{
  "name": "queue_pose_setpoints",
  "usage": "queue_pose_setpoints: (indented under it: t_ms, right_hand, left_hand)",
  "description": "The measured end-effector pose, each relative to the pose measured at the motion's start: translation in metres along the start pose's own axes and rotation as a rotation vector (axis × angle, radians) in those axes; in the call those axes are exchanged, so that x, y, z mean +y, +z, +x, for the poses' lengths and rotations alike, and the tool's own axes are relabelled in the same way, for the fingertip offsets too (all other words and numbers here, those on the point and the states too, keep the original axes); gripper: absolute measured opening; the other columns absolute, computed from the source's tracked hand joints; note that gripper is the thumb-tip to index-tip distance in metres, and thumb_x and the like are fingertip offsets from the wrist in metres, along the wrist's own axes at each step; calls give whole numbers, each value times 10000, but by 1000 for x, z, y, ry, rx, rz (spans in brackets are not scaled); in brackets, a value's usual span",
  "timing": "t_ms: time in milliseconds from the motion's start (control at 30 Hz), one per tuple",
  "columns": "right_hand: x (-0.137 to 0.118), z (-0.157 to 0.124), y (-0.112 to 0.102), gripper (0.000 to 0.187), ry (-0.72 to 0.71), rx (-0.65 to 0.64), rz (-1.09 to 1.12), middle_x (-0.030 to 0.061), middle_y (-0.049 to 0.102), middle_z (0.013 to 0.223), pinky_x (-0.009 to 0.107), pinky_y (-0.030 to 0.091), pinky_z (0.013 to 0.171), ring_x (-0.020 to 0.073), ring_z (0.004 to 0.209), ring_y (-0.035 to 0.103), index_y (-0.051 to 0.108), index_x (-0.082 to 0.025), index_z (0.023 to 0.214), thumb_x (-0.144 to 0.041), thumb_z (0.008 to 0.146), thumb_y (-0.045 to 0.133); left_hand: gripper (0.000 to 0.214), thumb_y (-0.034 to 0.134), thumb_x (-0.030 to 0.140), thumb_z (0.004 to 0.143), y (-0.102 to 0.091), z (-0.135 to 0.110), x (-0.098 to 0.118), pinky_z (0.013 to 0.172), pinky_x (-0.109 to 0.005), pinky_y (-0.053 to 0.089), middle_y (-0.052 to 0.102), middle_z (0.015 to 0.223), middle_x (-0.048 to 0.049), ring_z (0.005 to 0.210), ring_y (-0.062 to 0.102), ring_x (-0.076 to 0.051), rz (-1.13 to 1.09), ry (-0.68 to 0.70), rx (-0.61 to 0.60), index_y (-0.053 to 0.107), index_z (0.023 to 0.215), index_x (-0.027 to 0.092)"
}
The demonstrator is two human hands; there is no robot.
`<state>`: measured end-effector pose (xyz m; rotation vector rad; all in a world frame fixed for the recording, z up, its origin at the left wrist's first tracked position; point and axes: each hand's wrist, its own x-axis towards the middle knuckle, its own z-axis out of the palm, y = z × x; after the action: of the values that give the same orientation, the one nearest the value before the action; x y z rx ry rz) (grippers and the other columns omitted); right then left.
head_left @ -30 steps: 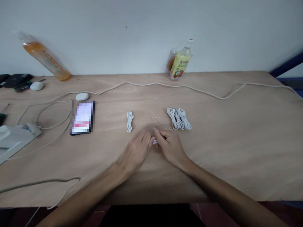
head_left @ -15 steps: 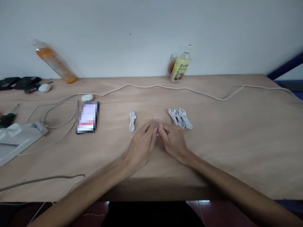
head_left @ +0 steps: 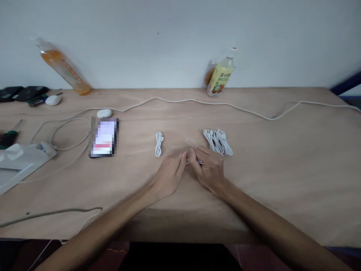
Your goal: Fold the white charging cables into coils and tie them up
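Observation:
My left hand (head_left: 169,174) and my right hand (head_left: 208,170) meet in the middle of the wooden table (head_left: 282,169), fingertips pinched together on a small white cable bundle (head_left: 194,162) that shows only as a sliver between them. A single coiled white cable (head_left: 158,143) lies just left of my hands. A heap of several coiled white cables (head_left: 218,141) lies just right of them. A thin twist tie (head_left: 189,141) rests on the table beyond my fingertips.
A phone (head_left: 103,137) lies at the left with a white earbud case (head_left: 104,113) behind it. A long white cord (head_left: 225,105) runs across the table. Two bottles (head_left: 220,77) (head_left: 63,67) stand by the wall. A white pouch (head_left: 19,160) and a screwdriver (head_left: 8,136) lie far left.
Both hands slid a little farther from me across the table, still pinched together on the small bundle. The view shifted slightly.

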<state>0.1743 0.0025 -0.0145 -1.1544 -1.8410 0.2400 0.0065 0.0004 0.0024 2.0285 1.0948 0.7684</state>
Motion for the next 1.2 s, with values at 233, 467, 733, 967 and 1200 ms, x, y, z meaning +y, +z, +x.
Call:
queue_pose_setpoints:
  t_ms: [233,467,733,967,1200]
  right_hand:
    - [-4,-1,0,504,470,-192,273,-40,378,520,310,283,531,135,497,362,392,-253,570,-414,1046,442]
    - [-7,-3,0,474,406,-124,233,-8,523,600,302,389,601,168,595,493,518,-240,639,-423,1075,495]
    - [-5,1,-6,418,109,-44,80,-40,419,536,321,325,560,137,506,344,409,-257,608,-230,1011,517]
    - [-7,2,-9,453,438,-145,255,-37,384,544,314,291,551,128,519,352,451,-236,566,-386,993,475]
    - [-3,4,-10,478,502,-220,298,-33,399,539,307,294,546,137,529,371,553,-224,567,-430,991,472]
  left_hand:
    - [562,145,382,1214,9,-3,-14,679,-346,537,680,923,-77,766,640,-216,482,233,100,638,1033,183]
    - [467,227,338,1208,6,-1,-11,732,-380,549,700,890,-70,771,665,-233,266,68,55,583,932,214]
    - [433,310,320,1197,3,-4,-3,726,-358,541,706,806,-31,738,673,-206,-25,15,5,558,855,230]
    - [407,276,323,1204,-1,-3,-11,829,-410,619,714,1080,-122,943,687,-247,337,302,22,643,1133,164]
    - [270,374,259,1178,-8,3,-10,990,-535,610,730,1182,-149,1114,683,-305,298,278,-93,630,1152,177]
